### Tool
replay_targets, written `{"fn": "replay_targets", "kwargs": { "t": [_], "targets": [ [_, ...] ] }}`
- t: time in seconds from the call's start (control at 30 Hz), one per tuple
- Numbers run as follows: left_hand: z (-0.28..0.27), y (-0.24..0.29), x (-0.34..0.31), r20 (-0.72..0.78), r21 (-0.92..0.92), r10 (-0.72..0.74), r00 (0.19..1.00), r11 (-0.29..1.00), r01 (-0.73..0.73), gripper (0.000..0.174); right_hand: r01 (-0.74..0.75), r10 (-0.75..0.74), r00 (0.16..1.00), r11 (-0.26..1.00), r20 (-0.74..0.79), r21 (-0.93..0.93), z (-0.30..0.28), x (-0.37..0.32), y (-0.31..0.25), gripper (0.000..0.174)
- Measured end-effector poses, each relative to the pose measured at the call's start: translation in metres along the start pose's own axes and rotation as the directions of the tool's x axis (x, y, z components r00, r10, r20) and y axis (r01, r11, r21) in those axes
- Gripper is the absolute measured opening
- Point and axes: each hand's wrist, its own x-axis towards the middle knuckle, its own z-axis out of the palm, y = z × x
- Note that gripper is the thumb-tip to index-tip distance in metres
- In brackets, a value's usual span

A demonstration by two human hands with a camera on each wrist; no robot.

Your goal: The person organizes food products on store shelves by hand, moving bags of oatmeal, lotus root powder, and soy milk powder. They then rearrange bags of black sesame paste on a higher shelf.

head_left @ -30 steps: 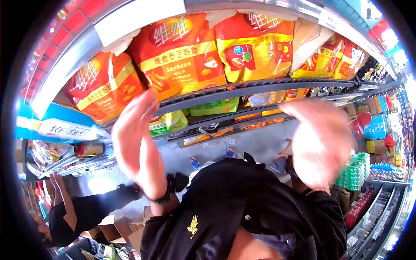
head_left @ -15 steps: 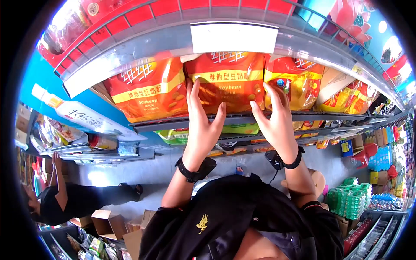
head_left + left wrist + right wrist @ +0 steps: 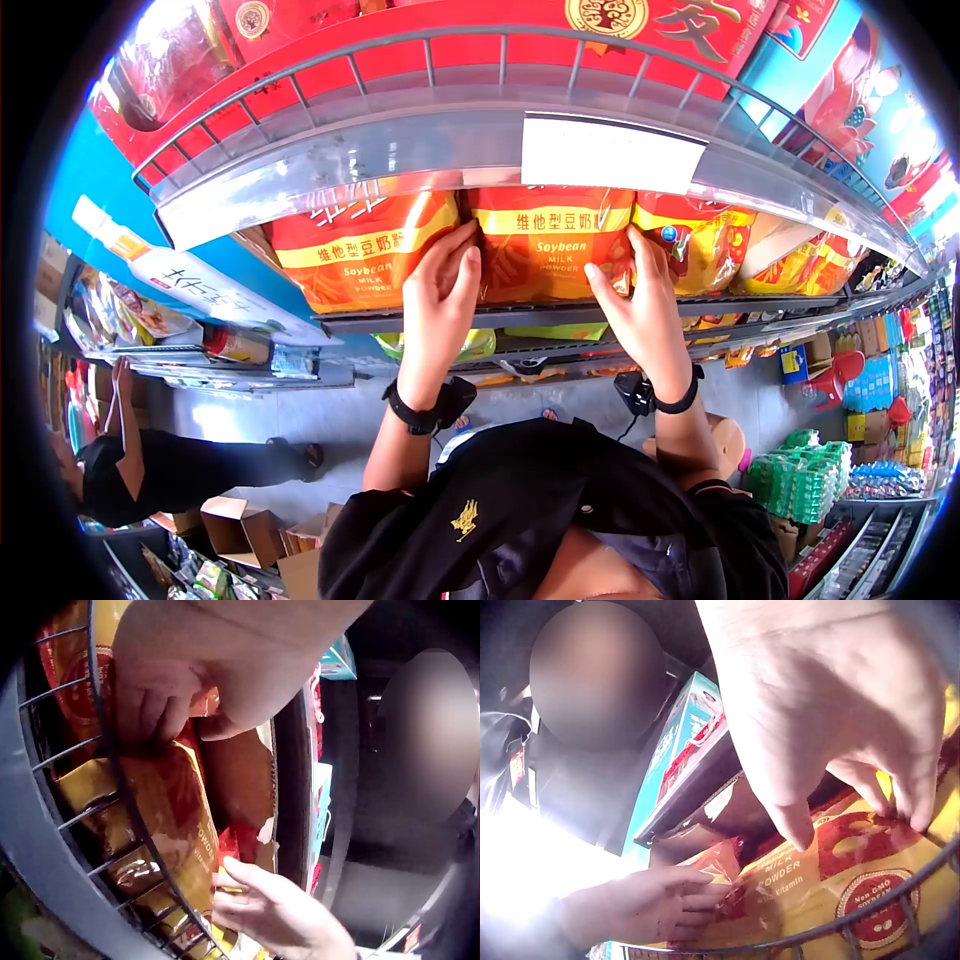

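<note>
In the head view, my left hand (image 3: 438,310) reaches to the left edge of the middle orange soybean milk powder bag (image 3: 555,245), its fingers in the gap beside the left bag (image 3: 365,260). My right hand (image 3: 645,315) lies at the middle bag's right edge, thumb on its front and fingers beside the right bag (image 3: 700,245). The left wrist view shows my left hand (image 3: 210,667) with fingertips down among the bags, partly hidden. Seen from the right wrist, my right hand (image 3: 840,712) touches the printed bag front (image 3: 780,885) with thumb and fingers spread.
A wire rail (image 3: 430,60) and a white label (image 3: 612,152) run above the bags. Red boxes (image 3: 480,30) stand on the upper shelf. At left, a person in black (image 3: 190,465) is near open cartons (image 3: 240,530). Green-wrapped bottles (image 3: 800,478) stand at right.
Both hands came in from apart to the middle bag's two sides. Since half a second ago the bags appear lower in the head view, with the hands still beside the middle one.
</note>
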Motion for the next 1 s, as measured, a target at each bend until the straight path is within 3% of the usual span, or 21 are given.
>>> {"fn": "replay_targets", "kwargs": {
  "t": [0.1, 0.2, 0.3, 0.37, 0.47, 0.53, 0.57, 0.73, 0.87, 1.0],
  "targets": [
    [-0.003, -0.005, 0.007, 0.011, 0.023, -0.011, 1.0, 1.0, 0.011, 0.037, -0.08, 0.083, 0.996, 0.993, -0.029, 0.084, 0.012, 0.006, 0.011, 0.068],
    [0.003, -0.012, 0.004, -0.015, 0.247, 0.155, 0.988, 0.958, -0.146, 0.041, -0.12, 0.121, 0.993, 0.989, -0.009, 0.085, 0.01, 0.011, 0.017, 0.07],
    [0.017, 0.015, -0.007, 0.039, 0.408, 0.032, 0.999, 0.912, -0.045, 0.057, -0.126, 0.125, 0.992, 0.98, 0.017, 0.152, 0.01, 0.012, 0.023, 0.072],
    [0.025, 0.001, -0.009, 0.075, 0.413, 0.189, 0.979, 0.888, -0.203, 0.066, -0.064, 0.064, 0.998, 0.993, 0.003, 0.096, 0.007, 0.011, 0.016, 0.073],
    [0.033, -0.004, -0.012, 0.033, 0.169, 0.149, 0.988, 0.974, -0.152, 0.064, -0.031, 0.033, 0.999, 0.996, -0.031, 0.082, 0.01, 0.007, 0.013, 0.077],
    [0.038, -0.01, -0.013, 0.011, 0.141, 0.242, 0.97, 0.96, -0.241, 0.063, -0.017, 0.022, 0.998, 0.996, -0.057, 0.093, 0.017, 0.004, 0.021, 0.076],
    [0.04, -0.012, -0.015, 0.001, 0.128, 0.285, 0.959, 0.951, -0.283, 0.062, -0.038, 0.048, 0.997, 0.989, -0.062, 0.144, 0.017, 0.003, 0.019, 0.073],
    [0.043, -0.015, -0.022, 0.014, 0.004, 0.21, 0.978, 0.978, -0.21, 0.061, -0.107, 0.142, 0.99, 0.831, -0.022, 0.546, 0.026, -0.004, 0.021, 0.057],
    [0.042, -0.02, -0.023, 0.022, -0.07, 0.284, 0.959, 0.957, -0.282, 0.066, -0.048, 0.103, 0.991, 0.875, -0.088, 0.482, 0.025, -0.01, 0.012, 0.048],
    [0.041, -0.013, -0.022, 0.075, -0.165, 0.272, 0.959, 0.952, -0.257, 0.068, 0.038, 0.131, 0.963, 0.798, -0.234, 0.602, 0.045, -0.007, 0.024, 0.046]
  ]
}}
